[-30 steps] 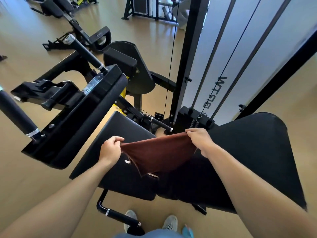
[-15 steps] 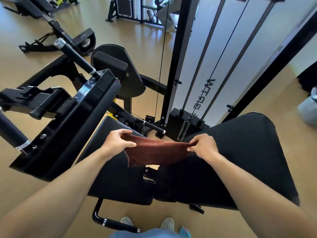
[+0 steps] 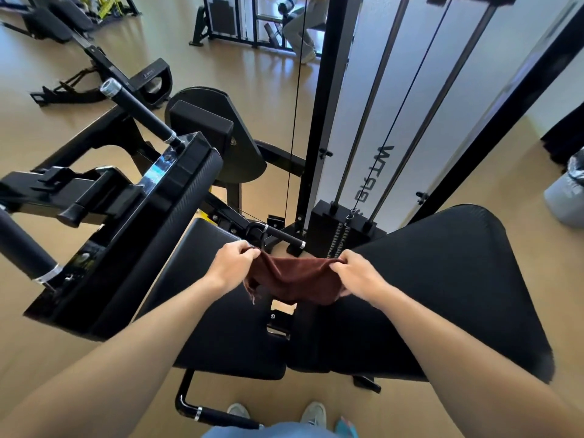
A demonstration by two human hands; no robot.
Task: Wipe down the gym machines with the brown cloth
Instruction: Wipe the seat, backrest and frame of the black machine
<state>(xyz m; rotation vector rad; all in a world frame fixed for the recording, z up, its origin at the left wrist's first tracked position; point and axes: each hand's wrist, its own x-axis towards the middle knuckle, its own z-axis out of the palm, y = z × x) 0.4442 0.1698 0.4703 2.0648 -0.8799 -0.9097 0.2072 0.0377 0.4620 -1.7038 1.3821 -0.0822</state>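
While both hands are raised over the middle of the frame, the cloth [image 3: 295,279] hangs stretched between them, sagging at its centre. Left hand [image 3: 233,266] pinches the cloth's left corner with curled fingers, and a frayed end dangles just below it. Right hand [image 3: 358,273] grips the right edge, fingers bunched around the fabric. The cloth is held in the air above the gap between the two black pads; whether it touches either pad cannot be told.

Below and left of the cloth lies the seat pad [image 3: 218,330], and to the lower right spreads the wide back pad [image 3: 448,298], both dark and textured. Between them a bit of metal bracket [image 3: 278,327] shows. At the left of the frame a long black arm pad [image 3: 132,248] runs diagonally, with a round handle [image 3: 139,113] sticking up toward the upper left and a second grip [image 3: 22,251] at the far left edge.

Behind the cloth, at upper centre, stands the weight stack [image 3: 343,232] with its guide rods [image 3: 369,109] and a frosted panel [image 3: 474,105]. A thin cable [image 3: 295,109] runs down beside the upright post [image 3: 325,109].

At the bottom edge two shoes [image 3: 313,412] stand on the tan floor [image 3: 47,374], near a lower handle [image 3: 218,417]. Other benches [image 3: 50,23] sit at the upper left, and a grey bin [image 3: 568,191] at the right edge.
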